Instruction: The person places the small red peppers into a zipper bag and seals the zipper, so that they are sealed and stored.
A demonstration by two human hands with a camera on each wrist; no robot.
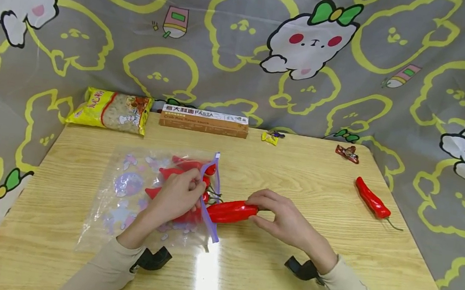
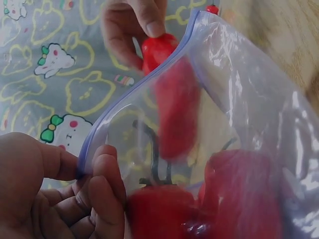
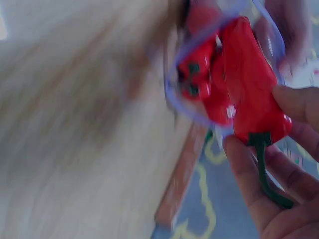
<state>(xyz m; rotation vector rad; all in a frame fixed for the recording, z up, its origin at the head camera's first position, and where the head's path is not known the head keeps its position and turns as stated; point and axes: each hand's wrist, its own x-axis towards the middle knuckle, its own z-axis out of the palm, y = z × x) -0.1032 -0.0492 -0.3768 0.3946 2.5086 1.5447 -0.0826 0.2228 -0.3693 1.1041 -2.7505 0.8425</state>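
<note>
A clear zip bag (image 1: pixel 124 200) with a purple zip edge and printed patterns lies on the table, several red chili peppers (image 1: pixel 188 164) inside it. My left hand (image 1: pixel 180 194) pinches the purple edge of its mouth, which gapes toward the right. In my right hand (image 1: pixel 282 216) is another red chili pepper (image 1: pixel 231 212), held near its stem end between thumb and fingers. The pointed end of that pepper is inside the bag mouth, as the left wrist view shows through the plastic. Its green stem (image 3: pixel 264 169) points back toward the right palm.
One more red pepper (image 1: pixel 373 199) lies at the right of the table. Along the back stand a yellow food packet (image 1: pixel 110 111) and a pasta box (image 1: pixel 204 120). Small wrapped candies, one yellow (image 1: pixel 269 138) and one dark red (image 1: pixel 347 153), lie to the right of these.
</note>
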